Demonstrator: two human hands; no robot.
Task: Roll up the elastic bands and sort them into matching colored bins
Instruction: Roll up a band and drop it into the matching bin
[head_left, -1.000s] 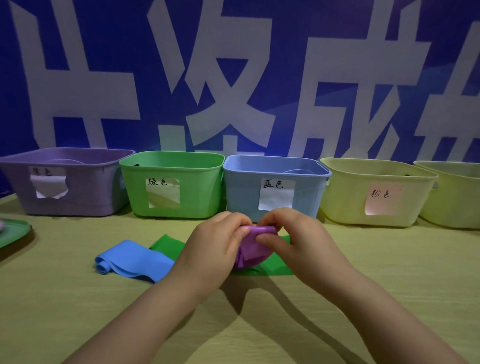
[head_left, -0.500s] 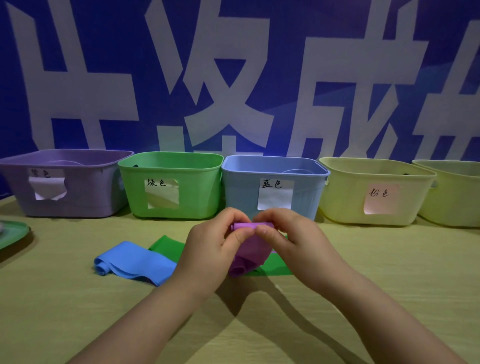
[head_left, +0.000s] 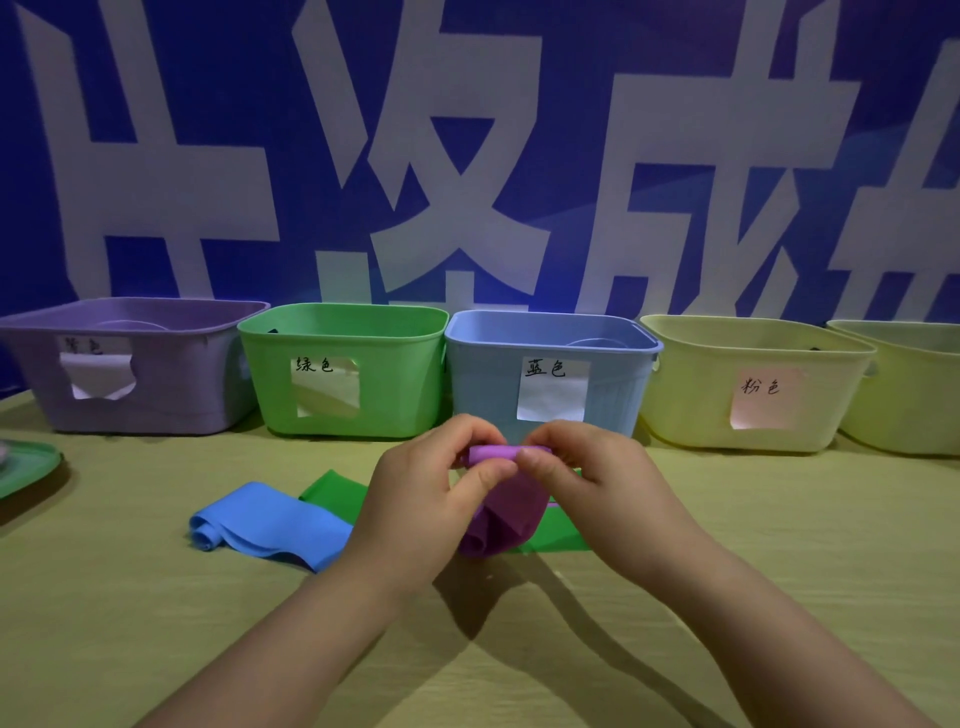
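My left hand (head_left: 421, 512) and my right hand (head_left: 597, 491) both pinch the rolled top edge of a purple elastic band (head_left: 501, 512), held just above the table; its loose end hangs down between my hands. A blue band (head_left: 270, 530) lies flat at the left with one end curled. A green band (head_left: 335, 491) lies under and behind my hands, mostly hidden. Along the back stand a purple bin (head_left: 171, 410), a green bin (head_left: 395, 410) and a blue bin (head_left: 483, 384), each with a paper label.
Two pale yellow bins (head_left: 691, 405) (head_left: 904, 415) stand at the right end of the row. A green tray's edge (head_left: 28, 470) shows at the far left. A blue banner with large white characters closes off the back behind the bins.
Both hands have lifted the purple band a little and turned its top edge into a tighter roll, so less of it hangs loose. The blue and green bands have not moved.
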